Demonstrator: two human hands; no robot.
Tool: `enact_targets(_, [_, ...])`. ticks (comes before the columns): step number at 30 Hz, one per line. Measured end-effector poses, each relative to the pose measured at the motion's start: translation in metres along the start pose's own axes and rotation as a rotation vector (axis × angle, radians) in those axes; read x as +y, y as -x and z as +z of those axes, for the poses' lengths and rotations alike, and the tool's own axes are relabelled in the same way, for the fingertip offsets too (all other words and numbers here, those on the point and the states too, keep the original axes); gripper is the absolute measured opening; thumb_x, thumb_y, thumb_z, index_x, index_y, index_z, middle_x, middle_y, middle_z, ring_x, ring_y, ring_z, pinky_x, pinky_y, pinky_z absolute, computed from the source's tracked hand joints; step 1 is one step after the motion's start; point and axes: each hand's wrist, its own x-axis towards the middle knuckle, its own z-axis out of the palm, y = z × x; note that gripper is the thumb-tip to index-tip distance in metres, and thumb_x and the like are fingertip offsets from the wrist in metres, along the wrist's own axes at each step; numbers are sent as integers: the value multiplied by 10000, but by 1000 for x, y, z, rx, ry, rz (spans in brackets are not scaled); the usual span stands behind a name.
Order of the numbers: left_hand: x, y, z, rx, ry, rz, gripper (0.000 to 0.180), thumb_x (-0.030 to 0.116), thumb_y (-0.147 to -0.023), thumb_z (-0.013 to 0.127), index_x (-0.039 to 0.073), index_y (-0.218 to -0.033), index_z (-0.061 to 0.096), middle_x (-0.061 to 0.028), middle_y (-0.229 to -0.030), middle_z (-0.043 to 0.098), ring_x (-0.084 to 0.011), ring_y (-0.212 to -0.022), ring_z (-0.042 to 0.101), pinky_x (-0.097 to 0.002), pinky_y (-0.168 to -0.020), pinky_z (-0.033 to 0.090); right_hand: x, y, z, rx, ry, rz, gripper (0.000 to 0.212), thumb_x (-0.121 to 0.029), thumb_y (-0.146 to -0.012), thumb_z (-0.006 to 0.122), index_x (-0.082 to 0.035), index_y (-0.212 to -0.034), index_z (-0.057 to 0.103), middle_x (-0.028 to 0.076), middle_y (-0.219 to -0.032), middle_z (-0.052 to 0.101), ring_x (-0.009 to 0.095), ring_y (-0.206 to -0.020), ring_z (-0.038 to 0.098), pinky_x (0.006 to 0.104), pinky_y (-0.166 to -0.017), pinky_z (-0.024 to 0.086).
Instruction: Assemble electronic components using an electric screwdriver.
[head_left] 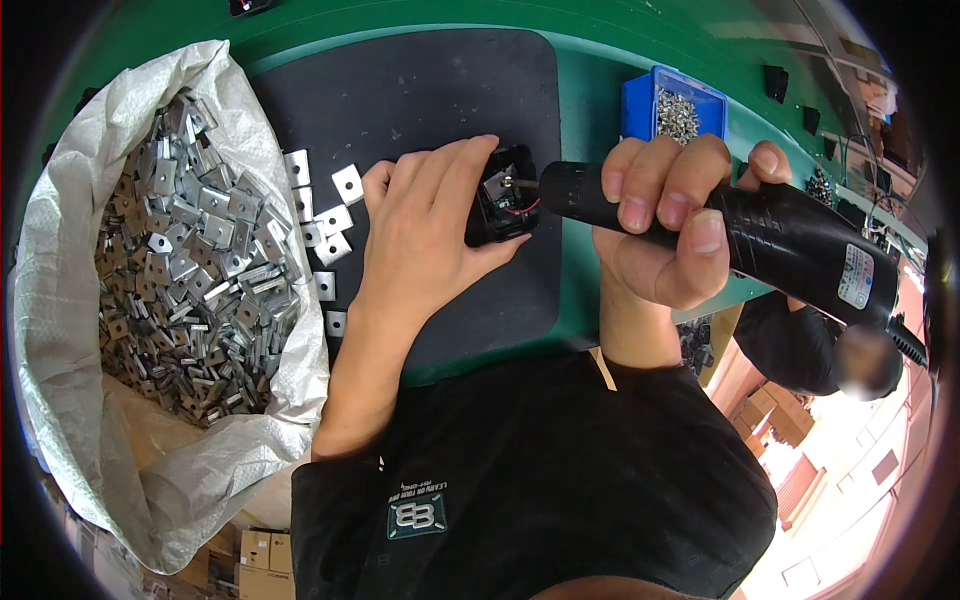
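My left hand (420, 225) is closed around the left side of a small black plastic housing (486, 220), thumb at its near edge, fingers along its far edge. Inside the open housing are a red wire and a bright metal part. In my right hand (672, 215) is a black electric screwdriver (795, 240), fingers wrapped round its body. Its bit points left into the housing and seems to meet the metal part; the exact contact is too small to tell. Left of my left hand, several square metal plates with holes (333, 220) lie loose on a dark mat (450, 90).
A white woven sack (70, 300) full of metal plates stands open on the left. At the back right, a blue bin (640, 105) holds small screws. The mat rests on a green table (585, 290). Another person (795, 345) in dark clothing is at the right.
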Motion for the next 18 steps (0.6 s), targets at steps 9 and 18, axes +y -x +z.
enact_targets(9, [-1,0,0,34,12,12,730,293,-556,859,90,-1205,596,-36,-1093,637,-214,-924,583,-376,-860,347,1,2,0,-156,16,-27,534,-34,-859,659,-162,-1289,368,40,-722,542,182,-585,557,368,-616,504])
enact_targets(18, [2,0,3,45,65,-1,690,290,-558,856,100,-1174,610,-26,-1013,638,-200,-892,589,-364,-811,333,3,0,-9,-330,31,-26,500,26,-845,618,-150,-1251,385,48,-703,533,184,-572,532,367,-603,496])
